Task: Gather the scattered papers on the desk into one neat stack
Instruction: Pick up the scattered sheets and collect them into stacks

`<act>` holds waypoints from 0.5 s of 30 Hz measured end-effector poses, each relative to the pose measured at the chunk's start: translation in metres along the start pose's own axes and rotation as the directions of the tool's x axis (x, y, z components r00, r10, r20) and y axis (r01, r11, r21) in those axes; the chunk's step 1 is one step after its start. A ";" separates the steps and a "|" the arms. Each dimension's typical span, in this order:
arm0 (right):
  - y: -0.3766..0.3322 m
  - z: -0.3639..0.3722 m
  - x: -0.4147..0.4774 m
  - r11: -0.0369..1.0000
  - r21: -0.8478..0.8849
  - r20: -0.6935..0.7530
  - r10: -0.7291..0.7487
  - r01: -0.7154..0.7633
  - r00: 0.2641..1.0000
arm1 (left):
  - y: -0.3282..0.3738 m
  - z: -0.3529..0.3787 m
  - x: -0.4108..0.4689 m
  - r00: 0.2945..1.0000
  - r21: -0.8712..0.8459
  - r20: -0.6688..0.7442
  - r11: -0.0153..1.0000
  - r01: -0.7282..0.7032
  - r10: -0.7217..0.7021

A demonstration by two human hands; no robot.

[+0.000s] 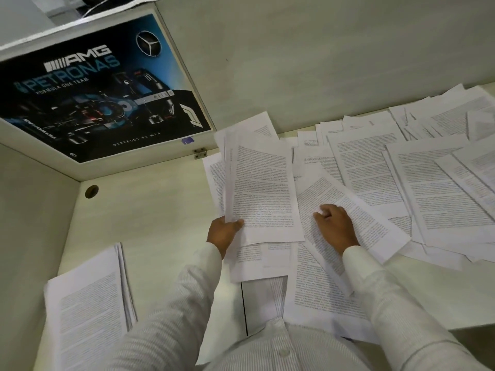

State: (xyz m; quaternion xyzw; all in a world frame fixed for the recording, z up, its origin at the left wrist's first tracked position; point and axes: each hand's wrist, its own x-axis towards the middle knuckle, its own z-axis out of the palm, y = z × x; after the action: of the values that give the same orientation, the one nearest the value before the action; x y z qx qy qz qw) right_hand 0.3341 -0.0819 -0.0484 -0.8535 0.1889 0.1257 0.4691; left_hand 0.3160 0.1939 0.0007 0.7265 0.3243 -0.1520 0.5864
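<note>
Printed white papers (434, 183) lie scattered and overlapping across the right half of the pale desk (160, 210). My left hand (222, 232) grips a bundle of several sheets (262, 194) by its lower left corner, lifted above the desk. My right hand (334, 226) rests palm down with its fingers curled on a tilted sheet (361, 218) just right of the bundle. A squared stack of papers (88, 306) lies at the near left of the desk.
A dark racing-team poster (101, 95) hangs on the left partition. A round cable hole (91, 191) sits in the desk's back left corner. A small metal bracket (200, 153) is at the partition's base. More sheets (316, 295) overhang the near edge by my body.
</note>
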 end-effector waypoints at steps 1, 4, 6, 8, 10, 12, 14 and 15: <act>0.001 0.000 -0.001 1.000 -0.001 -0.005 0.000 0.000 1.000 | 0.001 -0.006 -0.001 1.000 0.000 -0.008 1.000 -0.009 0.009; 0.004 0.001 -0.003 0.999 -0.040 -0.017 -0.016 0.016 1.000 | 0.000 -0.035 -0.003 0.996 -0.030 -0.085 0.999 -0.026 0.024; 0.003 0.002 -0.006 0.997 -0.069 -0.010 -0.023 0.022 1.000 | -0.003 -0.061 -0.005 0.990 -0.053 -0.133 0.998 -0.043 0.035; 0.000 0.005 -0.009 0.992 -0.123 -0.007 -0.020 0.019 1.000 | -0.005 -0.087 -0.009 0.986 -0.098 -0.159 0.993 -0.065 0.049; -0.011 0.009 -0.014 0.985 -0.168 0.009 -0.020 0.021 1.000 | -0.008 -0.111 -0.012 0.984 -0.124 -0.167 0.989 -0.084 0.063; -0.031 0.014 -0.023 0.991 -0.127 0.058 -0.026 0.033 0.998 | -0.010 -0.132 -0.017 0.986 -0.119 -0.146 0.988 -0.102 0.085; -0.055 0.021 -0.032 0.993 -0.064 0.091 -0.088 0.094 0.992 | -0.012 -0.148 -0.023 0.989 -0.097 -0.109 0.989 -0.112 0.102; -0.070 0.025 -0.037 0.990 -0.033 0.095 -0.131 0.134 0.987 | -0.014 -0.158 -0.026 0.990 -0.087 -0.087 0.989 -0.116 0.109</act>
State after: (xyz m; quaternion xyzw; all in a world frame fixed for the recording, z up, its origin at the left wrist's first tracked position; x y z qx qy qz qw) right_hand 0.3311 -0.0187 0.0052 -0.8665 0.1074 0.1373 0.4678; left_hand 0.2620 0.3377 0.0481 0.7217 0.3131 -0.0737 0.6129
